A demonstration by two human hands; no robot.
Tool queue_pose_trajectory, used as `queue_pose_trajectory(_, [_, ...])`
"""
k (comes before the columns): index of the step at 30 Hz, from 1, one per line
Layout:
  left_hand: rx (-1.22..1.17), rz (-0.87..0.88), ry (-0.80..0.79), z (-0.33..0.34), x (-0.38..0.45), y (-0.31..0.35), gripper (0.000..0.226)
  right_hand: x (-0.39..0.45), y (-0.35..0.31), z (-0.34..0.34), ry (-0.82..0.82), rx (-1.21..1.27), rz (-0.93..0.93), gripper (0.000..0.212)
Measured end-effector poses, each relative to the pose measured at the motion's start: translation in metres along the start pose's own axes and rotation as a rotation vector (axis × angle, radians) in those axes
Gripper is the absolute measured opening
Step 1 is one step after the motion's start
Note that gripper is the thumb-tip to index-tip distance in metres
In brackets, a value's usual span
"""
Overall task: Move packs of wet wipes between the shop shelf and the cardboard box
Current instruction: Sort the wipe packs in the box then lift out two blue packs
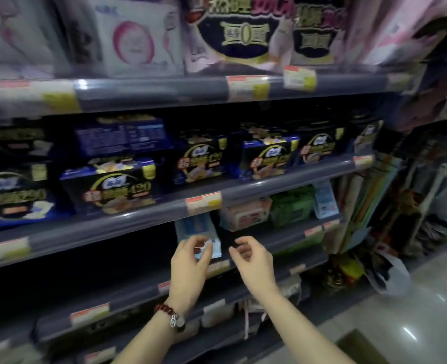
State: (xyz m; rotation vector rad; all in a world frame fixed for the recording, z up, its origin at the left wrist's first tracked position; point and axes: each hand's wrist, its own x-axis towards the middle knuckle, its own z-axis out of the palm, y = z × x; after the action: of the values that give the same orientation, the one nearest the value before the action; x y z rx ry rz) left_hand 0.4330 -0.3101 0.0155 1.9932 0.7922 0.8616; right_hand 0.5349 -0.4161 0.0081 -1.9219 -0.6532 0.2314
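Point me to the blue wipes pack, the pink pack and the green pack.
blue wipes pack (194, 228): head view, upper front face.
pink pack (246, 215): head view, front face.
green pack (292, 207): head view, front face.

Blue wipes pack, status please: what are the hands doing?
Left hand pinching blue wipes pack at the shelf edge. Right hand beside it, fingers loosely curled, holding nothing. Nothing blocking.

Left hand (190, 261) pinching blue wipes pack (198, 232) at shop shelf (282, 243), right hand (251, 256) loosely curled beside
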Motion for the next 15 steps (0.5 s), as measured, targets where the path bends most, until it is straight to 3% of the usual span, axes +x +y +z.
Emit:
queue_pose_trajectory(5, [0.034, -0.056, 0.063, -0.037, -0.006, -0.028, 0.009, -0.004, -0.011, 0.048, -0.034, -0.083, -0.007, 0.033])
queue_pose_trajectory(15, [0.066, -0.157, 0.125, -0.068, -0.02, -0.062, 0.021, 0.025, -0.028, 0.111, 0.053, -0.42, 0.092, 0.092])
